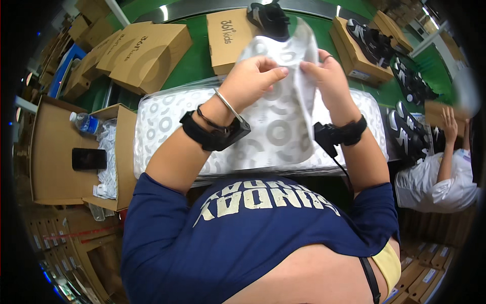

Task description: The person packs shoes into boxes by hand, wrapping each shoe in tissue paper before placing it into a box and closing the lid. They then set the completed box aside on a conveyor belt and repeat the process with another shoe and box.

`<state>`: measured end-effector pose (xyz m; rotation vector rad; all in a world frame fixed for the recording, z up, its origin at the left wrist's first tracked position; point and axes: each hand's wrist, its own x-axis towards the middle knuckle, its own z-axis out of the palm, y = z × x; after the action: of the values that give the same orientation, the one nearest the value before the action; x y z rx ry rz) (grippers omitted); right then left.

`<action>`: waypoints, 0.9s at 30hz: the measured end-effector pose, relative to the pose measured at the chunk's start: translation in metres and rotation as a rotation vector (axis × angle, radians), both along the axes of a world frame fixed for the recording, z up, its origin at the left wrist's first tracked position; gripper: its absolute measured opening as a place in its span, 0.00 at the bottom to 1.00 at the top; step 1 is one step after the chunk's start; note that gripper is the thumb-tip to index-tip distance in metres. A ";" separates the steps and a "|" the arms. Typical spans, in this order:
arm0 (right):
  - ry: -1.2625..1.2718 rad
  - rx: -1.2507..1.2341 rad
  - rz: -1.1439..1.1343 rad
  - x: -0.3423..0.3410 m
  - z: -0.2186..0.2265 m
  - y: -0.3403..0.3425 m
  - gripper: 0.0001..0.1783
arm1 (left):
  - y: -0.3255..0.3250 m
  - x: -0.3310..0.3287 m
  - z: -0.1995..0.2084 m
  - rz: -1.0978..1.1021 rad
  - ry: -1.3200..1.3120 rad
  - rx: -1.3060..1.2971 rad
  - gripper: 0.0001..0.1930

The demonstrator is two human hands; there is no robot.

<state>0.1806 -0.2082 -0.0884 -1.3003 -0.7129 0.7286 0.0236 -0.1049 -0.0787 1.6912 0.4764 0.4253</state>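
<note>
While our forearms reach forward over the white stack of wrapping paper (pixel 157 124), a loose sheet of wrapping paper (pixel 283 119) hangs between our hands, above the stack's middle. Past the stack's far edge, a gap of green worktop (pixel 198 55) runs between the brown shoe boxes (pixel 147 61) on the left and the middle shoe box (pixel 225 43). Straight ahead is tighter: the sheet's raised corner overlaps the black sneaker (pixel 273 23) in our view. An open carton (pixel 58 162) stands just beside the stack's left edge; black-and-white sneakers (pixel 405 131) lie near its right. Our left hand (pixel 255 78), turned inward, has its grip clamped on the sheet, thumb extended, fingers curled. Our right hand's (pixel 326 73) grip pinches the sheet's right edge, thumb pointing left.
</note>
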 end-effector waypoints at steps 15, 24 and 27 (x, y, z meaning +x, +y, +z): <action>-0.175 0.053 0.128 -0.067 0.017 0.026 0.44 | -0.002 -0.038 0.003 0.175 -0.168 -0.307 0.06; -0.067 -0.107 0.031 -0.014 0.002 0.018 0.23 | 0.051 -0.110 -0.020 0.509 -0.276 0.146 0.09; 0.187 -0.347 0.024 0.085 -0.055 -0.027 0.19 | 0.155 -0.235 -0.050 0.617 0.336 0.666 0.12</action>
<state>0.2658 -0.2356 -0.1429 -1.5132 -0.4640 1.0112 -0.2117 0.0496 -0.1284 2.2555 1.2197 0.8134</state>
